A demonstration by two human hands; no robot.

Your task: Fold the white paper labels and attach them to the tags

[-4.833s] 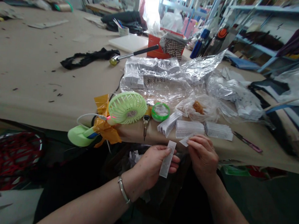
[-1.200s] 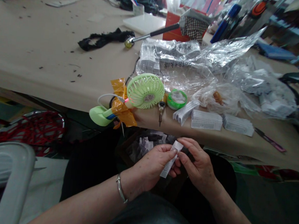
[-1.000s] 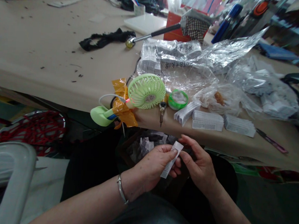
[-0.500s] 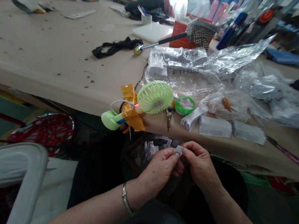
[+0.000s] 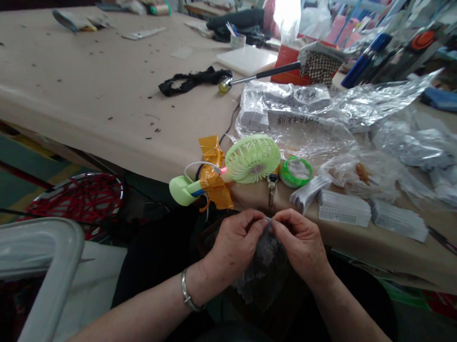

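Observation:
My left hand [image 5: 235, 243] and my right hand [image 5: 299, 242] meet thumb to thumb just below the table edge. Between their fingertips they pinch a small white label [image 5: 269, 220], of which only a sliver shows. Right above it, the metal tip of a soldering iron [image 5: 271, 194] points down over the edge. Beneath my hands hangs a greyish plastic bag [image 5: 264, 276]. On the table, close to my right hand, lie a fanned bundle of white labels [image 5: 308, 194], a neat label stack [image 5: 343, 209] and another label stack [image 5: 399, 220].
A light-green fan [image 5: 252, 159] is fixed at the edge with orange tape [image 5: 215, 185]. Beside it sits a round green container [image 5: 296, 171]. Clear plastic bags [image 5: 293, 128] cover the table's right part; a cutter [image 5: 450, 246] lies far right. A white-rimmed bin [image 5: 67, 238] stands at left.
The label has moved up and slightly left to just under the iron's tip, and my thumbs have come together over it. The whole view has shifted, so table things appear further right and lower.

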